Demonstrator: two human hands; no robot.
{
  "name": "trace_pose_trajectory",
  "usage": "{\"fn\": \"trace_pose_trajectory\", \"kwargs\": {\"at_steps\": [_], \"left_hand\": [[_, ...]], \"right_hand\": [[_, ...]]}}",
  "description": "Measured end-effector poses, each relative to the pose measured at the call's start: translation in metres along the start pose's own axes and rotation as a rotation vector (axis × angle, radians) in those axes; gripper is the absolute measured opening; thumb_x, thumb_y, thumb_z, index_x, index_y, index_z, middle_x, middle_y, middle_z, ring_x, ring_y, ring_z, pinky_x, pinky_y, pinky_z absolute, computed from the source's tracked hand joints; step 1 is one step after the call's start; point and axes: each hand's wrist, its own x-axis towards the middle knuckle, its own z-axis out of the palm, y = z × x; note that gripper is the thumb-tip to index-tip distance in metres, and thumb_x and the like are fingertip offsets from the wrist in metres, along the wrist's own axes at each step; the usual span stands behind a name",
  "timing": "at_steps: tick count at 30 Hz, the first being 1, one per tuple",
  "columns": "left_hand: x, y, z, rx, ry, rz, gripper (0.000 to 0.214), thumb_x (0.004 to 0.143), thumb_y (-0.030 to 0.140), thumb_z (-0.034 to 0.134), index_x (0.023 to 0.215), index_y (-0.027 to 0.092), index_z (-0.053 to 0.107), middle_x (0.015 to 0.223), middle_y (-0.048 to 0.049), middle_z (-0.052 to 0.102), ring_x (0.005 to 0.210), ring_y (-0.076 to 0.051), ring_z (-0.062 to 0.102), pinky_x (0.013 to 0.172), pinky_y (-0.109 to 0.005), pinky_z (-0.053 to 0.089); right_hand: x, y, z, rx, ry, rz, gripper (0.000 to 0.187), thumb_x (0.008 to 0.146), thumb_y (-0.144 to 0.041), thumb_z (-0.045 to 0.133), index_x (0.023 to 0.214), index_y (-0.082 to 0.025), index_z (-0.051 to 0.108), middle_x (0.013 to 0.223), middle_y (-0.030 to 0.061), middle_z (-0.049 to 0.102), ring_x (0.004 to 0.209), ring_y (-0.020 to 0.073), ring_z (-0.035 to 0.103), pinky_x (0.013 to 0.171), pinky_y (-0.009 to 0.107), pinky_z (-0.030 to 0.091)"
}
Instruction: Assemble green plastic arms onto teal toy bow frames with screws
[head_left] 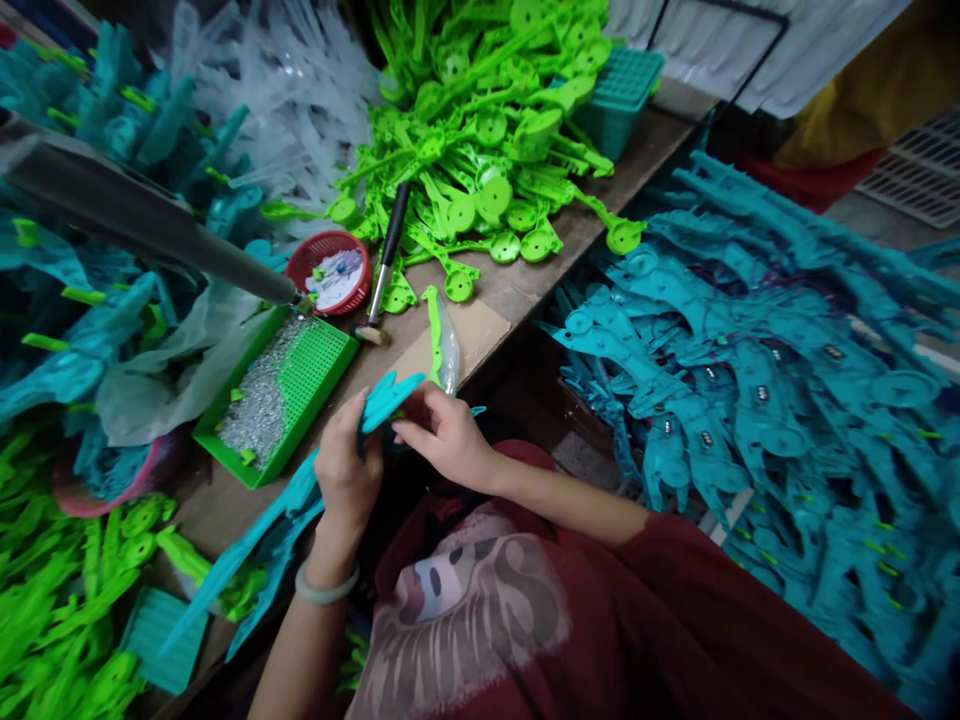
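My left hand (346,468) is closed around a long teal plastic part (285,510) that runs down to the lower left, its upper end (390,395) sticking up between my hands. My right hand (444,435) pinches the same part near its top, fingers bent together. Both hands are held close over my lap, in front of the wooden workbench (517,290). A pale bracelet (324,590) circles my left wrist.
A green tray (315,372) of small clear pieces, a red basket (330,270) and a hammer (384,265) lie on the bench. Lime green parts (480,130) are heaped behind, teal parts (765,360) at right, clear parts (292,90) at back left, more green parts (67,600) lower left.
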Motion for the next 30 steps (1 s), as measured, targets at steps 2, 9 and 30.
{"fn": "trace_pose_trajectory", "kwargs": {"at_steps": [2,9,30], "left_hand": [[-0.002,-0.001,0.003,0.024,0.018,-0.011,0.051,0.098,0.016,0.051,0.147,0.024,0.047,0.138,-0.0120,0.064,0.129,-0.025,0.061,0.108,-0.042,0.051],[-0.002,-0.001,0.004,0.044,0.138,0.090,0.055,0.095,0.005,0.050,0.146,0.023,0.051,0.138,-0.0112,0.065,0.128,-0.024,0.062,0.104,-0.039,0.054],[0.001,0.013,0.006,-0.019,0.110,0.235,0.068,0.088,-0.009,0.054,0.149,0.022,0.048,0.146,-0.0170,0.056,0.133,-0.028,0.058,0.108,-0.048,0.052]], "right_hand": [[-0.002,-0.001,-0.001,-0.082,0.060,0.016,0.016,0.084,-0.023,0.068,0.099,-0.019,0.062,0.087,0.0001,0.069,0.075,0.0137,0.067,0.071,0.025,0.057],[-0.002,-0.004,-0.001,-0.207,0.147,-0.082,0.007,0.086,-0.019,0.067,0.092,-0.018,0.067,0.087,0.0021,0.070,0.078,0.0143,0.065,0.076,0.026,0.054],[-0.022,-0.001,-0.079,-0.893,0.193,-0.383,0.022,0.091,-0.025,0.066,0.112,-0.017,0.066,0.110,0.0144,0.063,0.104,0.0274,0.059,0.091,0.048,0.054]]}}
